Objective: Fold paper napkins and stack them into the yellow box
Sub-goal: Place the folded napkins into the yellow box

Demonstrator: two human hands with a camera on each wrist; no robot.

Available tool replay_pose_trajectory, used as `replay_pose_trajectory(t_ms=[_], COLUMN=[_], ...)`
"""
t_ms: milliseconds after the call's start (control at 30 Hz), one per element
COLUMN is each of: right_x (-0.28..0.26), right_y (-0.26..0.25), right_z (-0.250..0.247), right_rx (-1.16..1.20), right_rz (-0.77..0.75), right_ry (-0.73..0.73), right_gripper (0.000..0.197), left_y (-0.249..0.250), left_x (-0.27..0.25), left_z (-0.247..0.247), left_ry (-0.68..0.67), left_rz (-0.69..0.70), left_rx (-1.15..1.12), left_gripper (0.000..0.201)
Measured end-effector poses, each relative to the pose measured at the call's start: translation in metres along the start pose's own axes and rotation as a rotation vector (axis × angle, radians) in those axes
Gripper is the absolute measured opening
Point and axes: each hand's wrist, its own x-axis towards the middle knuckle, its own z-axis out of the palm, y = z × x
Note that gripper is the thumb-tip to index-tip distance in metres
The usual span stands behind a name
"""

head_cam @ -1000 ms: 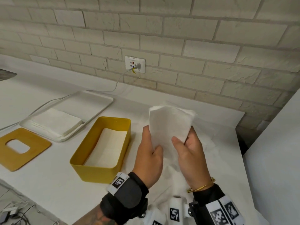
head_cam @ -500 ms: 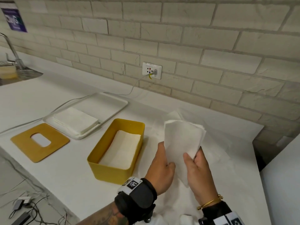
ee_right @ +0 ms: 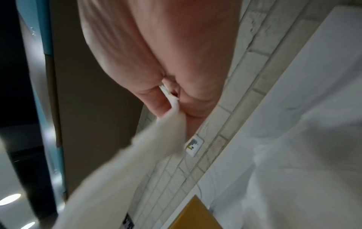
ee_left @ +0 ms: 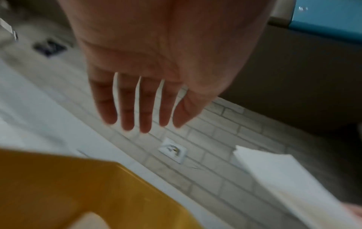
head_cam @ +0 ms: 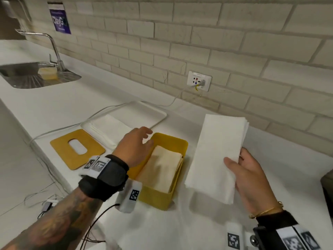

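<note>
A folded white napkin (head_cam: pixel 216 156) hangs in the air right of the yellow box (head_cam: pixel 177 147), pinched at its right edge by my right hand (head_cam: pixel 246 170). The right wrist view shows thumb and fingers (ee_right: pixel 154 100) clamped on the napkin (ee_right: pixel 121 167). The yellow box holds folded napkins (head_cam: pixel 162 170). My left hand (head_cam: pixel 137 145) hovers over the box's left rim with straight, slightly spread fingers (ee_left: pixel 145 111), holding nothing. In the left wrist view the box (ee_left: pixel 88 190) lies below the palm and the napkin (ee_left: pixel 290 178) shows at the right.
A white tray (head_cam: pixel 149 112) with a pile of unfolded napkins (head_cam: pixel 106 129) sits behind the box. The yellow lid (head_cam: pixel 77 148) with an oval slot lies at the left. A cable (head_cam: pixel 108 109) runs to the wall socket (head_cam: pixel 199 81). A sink (head_cam: pixel 34 75) is far left.
My left hand has let go of the napkin and moved left over the yellow box. The right hand alone now holds the napkin. The head view has swung left and down.
</note>
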Motion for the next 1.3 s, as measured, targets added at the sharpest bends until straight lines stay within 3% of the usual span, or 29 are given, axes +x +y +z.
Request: replay_pose_trajectory(t_ms=[100,200,433,667,1067,1133,1300], right_x=[0.014,0.026,0.035,0.031,0.025,0.019,0.003], right_y=[-0.006,-0.004,-0.002,-0.004,-0.001,-0.002,-0.012], right_z=[0.028,0.06,0.123,0.147,0.163,0.163,0.151], right_rx=[-0.058,-0.153,-0.411,-0.503,-0.875,-0.898,-1.285], right_rz=[0.016,0.055,0.159,0.252,0.262,0.224,-0.099], right_ry=[-0.091,-0.18,-0.305,-0.347,-0.453,-0.44,-0.528], right_gripper=[0.025,0.029,0.064,0.076,0.094,0.088,0.034], left_y=[-0.023,-0.039,-0.049,-0.053,-0.052,-0.053,-0.056], left_x=[-0.003,-0.01,-0.03,-0.037,-0.039,-0.039,-0.038], left_z=[-0.009,-0.002,0.015,0.021,0.023,0.023,0.026], left_ry=[-0.169,-0.249,-0.172,-0.131,-0.108,-0.114,-0.106], left_rz=[-0.162,-0.158,-0.107,-0.09,-0.084,-0.077,-0.057], left_rx=[0.196,0.221,0.178,0.087,0.083,0.089,0.101], left_gripper=[0.039,0.033,0.042,0.046,0.046,0.046,0.046])
